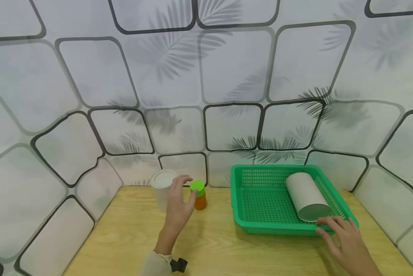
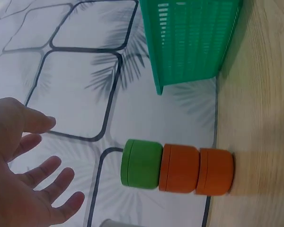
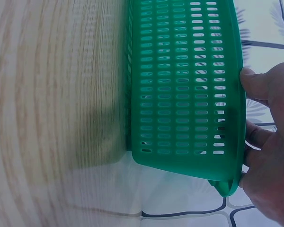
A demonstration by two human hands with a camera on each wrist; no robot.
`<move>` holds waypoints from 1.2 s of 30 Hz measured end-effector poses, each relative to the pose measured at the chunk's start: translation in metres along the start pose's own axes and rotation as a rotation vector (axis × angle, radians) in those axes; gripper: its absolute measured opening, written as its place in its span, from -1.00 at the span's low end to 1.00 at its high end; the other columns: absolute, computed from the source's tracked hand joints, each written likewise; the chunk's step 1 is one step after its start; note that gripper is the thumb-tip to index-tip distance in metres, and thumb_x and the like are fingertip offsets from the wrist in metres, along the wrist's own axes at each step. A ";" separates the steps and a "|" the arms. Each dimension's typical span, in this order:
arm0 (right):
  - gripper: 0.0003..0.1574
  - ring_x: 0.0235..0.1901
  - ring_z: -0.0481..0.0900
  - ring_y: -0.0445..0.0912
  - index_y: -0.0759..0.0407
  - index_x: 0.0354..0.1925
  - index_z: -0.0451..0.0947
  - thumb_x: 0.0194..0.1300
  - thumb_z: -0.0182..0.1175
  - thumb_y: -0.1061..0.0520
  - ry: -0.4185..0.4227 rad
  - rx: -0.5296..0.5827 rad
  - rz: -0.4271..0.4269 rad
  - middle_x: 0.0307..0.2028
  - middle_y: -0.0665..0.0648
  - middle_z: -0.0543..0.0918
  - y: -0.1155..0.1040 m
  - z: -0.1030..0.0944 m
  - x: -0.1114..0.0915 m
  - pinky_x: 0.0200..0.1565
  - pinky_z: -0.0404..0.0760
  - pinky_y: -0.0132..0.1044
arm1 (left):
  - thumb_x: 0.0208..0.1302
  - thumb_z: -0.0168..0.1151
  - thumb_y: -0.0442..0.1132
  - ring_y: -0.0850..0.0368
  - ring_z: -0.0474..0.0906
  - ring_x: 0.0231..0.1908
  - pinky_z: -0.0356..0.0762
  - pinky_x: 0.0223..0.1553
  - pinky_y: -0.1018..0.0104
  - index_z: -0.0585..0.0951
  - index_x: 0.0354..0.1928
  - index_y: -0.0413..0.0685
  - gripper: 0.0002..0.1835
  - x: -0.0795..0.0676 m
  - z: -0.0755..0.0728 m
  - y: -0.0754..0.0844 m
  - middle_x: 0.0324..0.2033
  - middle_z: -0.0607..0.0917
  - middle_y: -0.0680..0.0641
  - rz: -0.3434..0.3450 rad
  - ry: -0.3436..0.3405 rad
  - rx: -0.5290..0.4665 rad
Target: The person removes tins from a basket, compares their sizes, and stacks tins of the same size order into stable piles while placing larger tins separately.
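Observation:
In the head view my left hand (image 1: 178, 207) is held up with thumb and fingers apart, nearest a small orange bottle with a green cap (image 1: 200, 199). The left wrist view shows a gap between that hand (image 2: 35, 170) and the upright bottle (image 2: 180, 168), whose orange body has a groove round it. Behind the left hand stands a white lidded canister (image 1: 162, 184), partly hidden. My right hand (image 1: 348, 241) holds the near right rim of a green basket (image 1: 272, 227), fingers curled over the edge and thumb outside. A white cylinder (image 1: 306, 195) lies on its side in the basket.
Everything stands on a light wooden table (image 1: 213, 253). A patterned white wall covering (image 1: 234, 126) rises behind the table and along both sides, close behind the basket and bottle.

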State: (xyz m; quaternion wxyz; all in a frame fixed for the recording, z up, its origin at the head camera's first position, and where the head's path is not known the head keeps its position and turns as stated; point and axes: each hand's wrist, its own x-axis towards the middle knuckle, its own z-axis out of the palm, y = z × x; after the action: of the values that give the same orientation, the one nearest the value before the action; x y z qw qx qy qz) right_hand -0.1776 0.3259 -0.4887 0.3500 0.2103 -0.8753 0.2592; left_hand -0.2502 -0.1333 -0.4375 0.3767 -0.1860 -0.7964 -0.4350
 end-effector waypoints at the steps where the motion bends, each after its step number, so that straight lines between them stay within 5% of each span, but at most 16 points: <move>1: -0.57 -0.14 0.44 -0.24 0.08 -0.14 0.68 0.02 0.49 0.41 0.000 -0.003 -0.003 -0.23 0.01 0.64 0.000 0.000 0.000 -0.11 0.28 0.40 | 0.15 0.45 -0.52 -0.16 0.55 0.08 0.54 0.13 -0.13 0.58 0.06 -0.27 -0.58 0.000 0.004 0.004 0.07 0.59 -0.19 0.004 -0.008 -0.016; 7: -0.57 -0.14 0.42 -0.27 0.09 -0.13 0.67 0.03 0.49 0.40 -0.008 -0.032 -0.013 -0.21 -0.01 0.63 0.001 0.001 0.000 -0.12 0.24 0.07 | 0.22 0.45 -0.44 -0.13 0.56 0.04 0.57 0.09 -0.11 0.54 0.14 -0.15 -0.54 -0.004 0.029 0.027 0.09 0.58 -0.12 -0.001 -0.102 -0.093; 13: -0.60 -0.10 0.41 -0.28 0.10 -0.13 0.67 0.07 0.47 0.41 -0.015 0.011 0.011 -0.20 0.02 0.63 -0.001 0.001 0.001 -0.03 0.26 0.50 | 0.30 0.42 -0.35 0.01 0.53 0.07 0.59 -0.03 0.05 0.52 0.19 -0.04 -0.54 0.001 0.051 0.049 0.12 0.56 -0.04 0.020 -0.184 -0.129; 18: -0.58 -0.13 0.42 -0.25 0.11 -0.15 0.67 0.03 0.48 0.42 -0.020 -0.005 0.005 -0.21 0.01 0.63 -0.003 -0.001 0.003 -0.06 0.30 0.34 | 0.38 0.37 -0.27 0.00 0.52 0.10 0.60 -0.02 0.01 0.48 0.26 -0.03 -0.54 0.006 0.069 0.066 0.18 0.51 -0.07 0.000 -0.282 -0.189; 30: -0.63 -0.04 0.37 -0.33 0.11 -0.11 0.67 0.13 0.44 0.40 -0.026 0.036 0.046 -0.18 0.03 0.63 0.000 -0.003 -0.003 0.13 0.03 0.71 | 0.48 0.26 -0.09 0.14 0.49 0.17 0.58 -0.04 0.34 0.45 0.37 0.13 -0.53 0.020 0.125 0.111 0.31 0.45 0.01 -0.097 -0.488 -0.298; 36: -0.61 -0.07 0.41 -0.29 0.10 -0.12 0.67 0.10 0.45 0.41 -0.029 0.036 0.032 -0.19 0.04 0.63 -0.001 -0.002 -0.001 0.12 0.03 0.72 | 0.49 0.26 -0.08 0.18 0.50 0.13 0.56 0.02 0.34 0.47 0.37 0.15 -0.53 0.026 0.158 0.126 0.32 0.46 0.04 -0.141 -0.505 -0.309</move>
State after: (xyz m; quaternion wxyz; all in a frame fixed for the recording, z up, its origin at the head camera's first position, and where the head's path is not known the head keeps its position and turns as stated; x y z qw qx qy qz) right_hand -0.1752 0.3266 -0.4874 0.3291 0.2064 -0.8788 0.2772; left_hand -0.2575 0.0667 -0.4016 0.1029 -0.2878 -0.8003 -0.5159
